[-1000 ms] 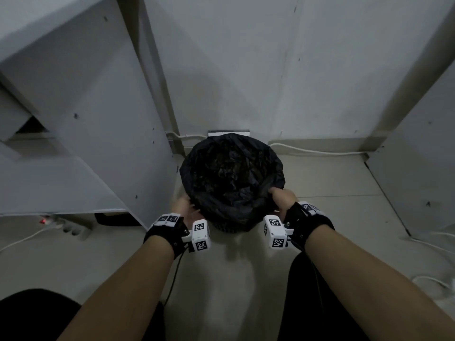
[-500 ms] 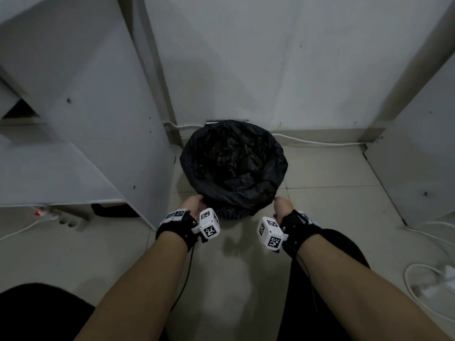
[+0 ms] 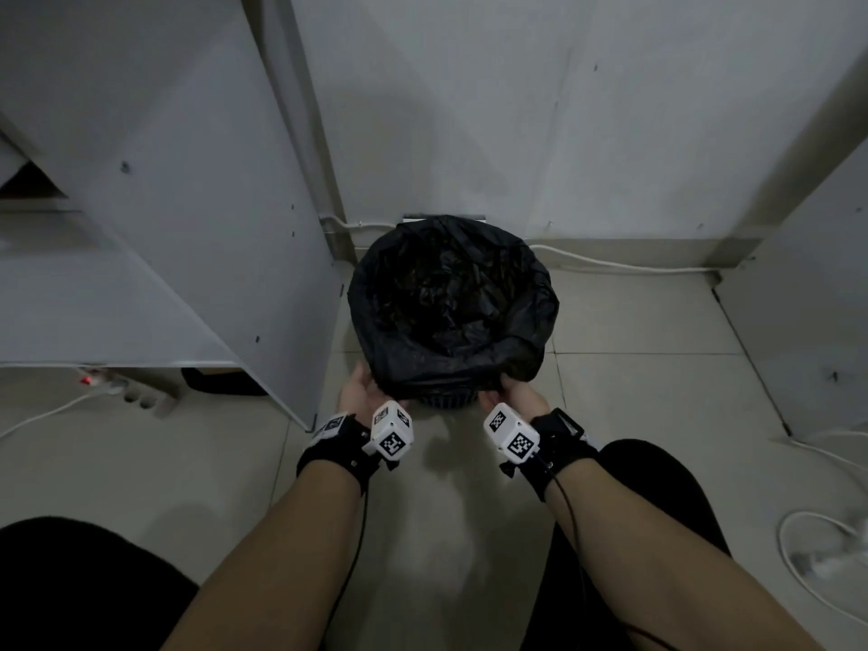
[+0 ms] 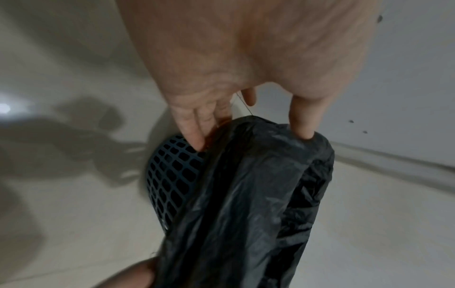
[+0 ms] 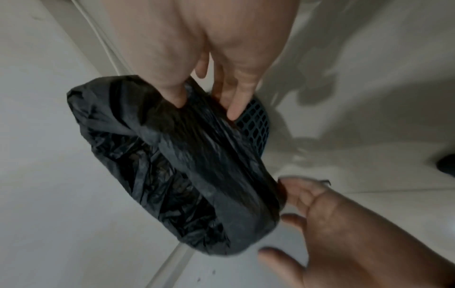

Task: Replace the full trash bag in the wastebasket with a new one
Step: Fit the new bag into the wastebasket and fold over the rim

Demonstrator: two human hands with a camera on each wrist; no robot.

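Note:
A black trash bag (image 3: pixel 451 312) lines a dark lattice wastebasket (image 3: pixel 446 402) on the tiled floor by the wall. Its top is folded down over the basket's rim. My left hand (image 3: pixel 364 387) is at the near left of the rim. In the left wrist view this left hand (image 4: pixel 248 136) pinches the folded bag edge (image 4: pixel 258 175), thumb on top and fingers underneath against the lattice (image 4: pixel 172 175). My right hand (image 3: pixel 509 392) is at the near right. In the right wrist view the right hand (image 5: pixel 205 108) pinches the bag (image 5: pixel 184 155) the same way beside the lattice (image 5: pixel 256 120).
A white cabinet panel (image 3: pixel 197 218) stands close on the left and another white panel (image 3: pixel 808 284) on the right. A power strip (image 3: pixel 136 394) with a red light lies under the left cabinet. White cables run along the baseboard (image 3: pixel 610 266) and loop on the floor at right (image 3: pixel 794 556).
Both hands have slid from the sides of the rim down to its near edge and now grip the folded bag overhang. The basket stays in place.

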